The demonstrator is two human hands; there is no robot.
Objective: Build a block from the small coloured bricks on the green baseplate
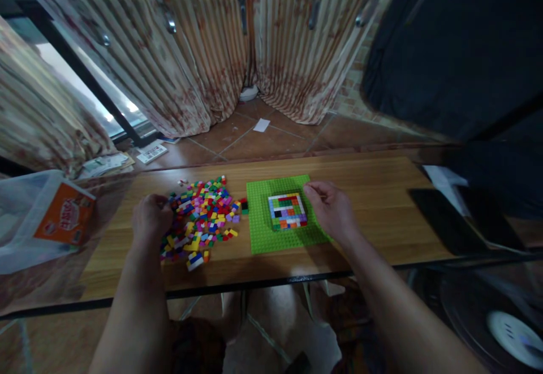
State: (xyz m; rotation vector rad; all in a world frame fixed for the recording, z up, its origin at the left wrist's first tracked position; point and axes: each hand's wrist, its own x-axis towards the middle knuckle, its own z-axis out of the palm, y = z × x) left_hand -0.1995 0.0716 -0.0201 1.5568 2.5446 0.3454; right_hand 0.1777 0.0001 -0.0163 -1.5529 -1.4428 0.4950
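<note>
A green baseplate (263, 232) lies on the wooden table (382, 193), carrying a square block of multicoloured bricks (287, 211). My right hand (331, 209) rests on the plate's right edge beside that block, fingers curled; whether it pinches a small brick cannot be told. To the left spreads a pile of loose coloured bricks (203, 215). My left hand (150, 218) sits curled at the pile's left edge, touching the bricks; what its fingers enclose is hidden.
A clear plastic bag with an orange box (55, 215) lies at the table's left end. A dark flat phone (445, 221) and papers sit at the right end. Striped curtains (203, 57) hang behind, over a tiled floor.
</note>
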